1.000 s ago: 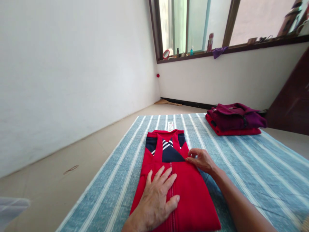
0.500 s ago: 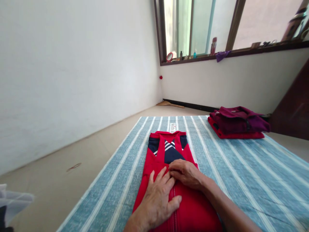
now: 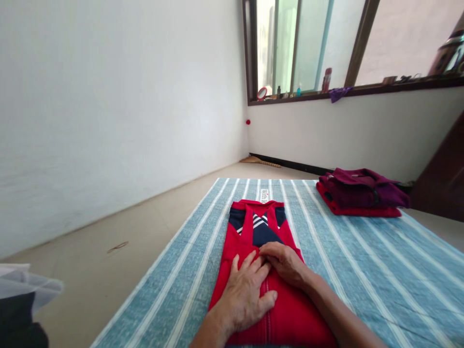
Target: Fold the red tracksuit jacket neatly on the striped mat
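A red jacket (image 3: pixel 290 314) with navy panels and white stripes lies folded lengthwise on the striped blue cloth, collar at the far end. My left hand (image 3: pixel 242 290) rests flat on its red fabric, fingers spread. Just to the right, my right hand (image 3: pixel 284 261) has its fingers bent and drawn together against the jacket, by the lower edge of the navy panel. The fingertips of both hands meet near the middle seam. What lies under the right fingers is partly hidden.
Folded maroon, purple and red clothes (image 3: pixel 362 191) are stacked at the far right of the blue-and-white striped cloth (image 3: pixel 163 290). A white wall (image 3: pixel 126 96) rises on the left, beyond the tiled floor. Small items line the windowsill (image 3: pixel 300 96). White and black fabric (image 3: pixel 25 299) shows at lower left.
The whole view has shifted a little, so everything appears slightly further right and lower. Both hands keep nearly the same place on the jacket.
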Motion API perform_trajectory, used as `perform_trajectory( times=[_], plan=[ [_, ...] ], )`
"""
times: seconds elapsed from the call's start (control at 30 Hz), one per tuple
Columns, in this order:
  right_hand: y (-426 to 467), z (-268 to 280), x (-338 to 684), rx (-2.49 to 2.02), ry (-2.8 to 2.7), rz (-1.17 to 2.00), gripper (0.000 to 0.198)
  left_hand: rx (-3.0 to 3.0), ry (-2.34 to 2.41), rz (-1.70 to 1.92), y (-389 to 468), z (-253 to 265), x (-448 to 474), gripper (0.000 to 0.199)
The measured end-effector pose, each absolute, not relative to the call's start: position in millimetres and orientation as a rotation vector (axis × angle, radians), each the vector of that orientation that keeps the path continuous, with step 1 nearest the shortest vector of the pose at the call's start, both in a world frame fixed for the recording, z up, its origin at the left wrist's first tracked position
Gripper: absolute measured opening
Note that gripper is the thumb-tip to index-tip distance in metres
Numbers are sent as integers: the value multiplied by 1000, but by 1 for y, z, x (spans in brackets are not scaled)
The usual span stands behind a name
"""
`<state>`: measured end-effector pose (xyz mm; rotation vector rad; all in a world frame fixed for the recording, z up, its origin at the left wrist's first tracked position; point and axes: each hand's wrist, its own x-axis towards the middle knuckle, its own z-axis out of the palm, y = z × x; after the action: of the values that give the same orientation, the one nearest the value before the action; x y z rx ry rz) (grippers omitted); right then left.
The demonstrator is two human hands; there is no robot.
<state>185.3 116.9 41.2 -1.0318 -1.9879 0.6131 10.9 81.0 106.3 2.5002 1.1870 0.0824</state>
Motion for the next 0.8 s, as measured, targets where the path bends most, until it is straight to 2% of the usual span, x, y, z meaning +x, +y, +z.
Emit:
perform_trajectory(
  times=[0.33, 0.8],
  plan=[
    [119, 33, 184, -1033, -1954, 617, 25, 2536, 1156, 187, 82, 94, 7, 52],
    [120, 30, 183, -1041, -1910, 658, 26, 2522, 1146, 175, 83, 93, 8, 55]
  ],
)
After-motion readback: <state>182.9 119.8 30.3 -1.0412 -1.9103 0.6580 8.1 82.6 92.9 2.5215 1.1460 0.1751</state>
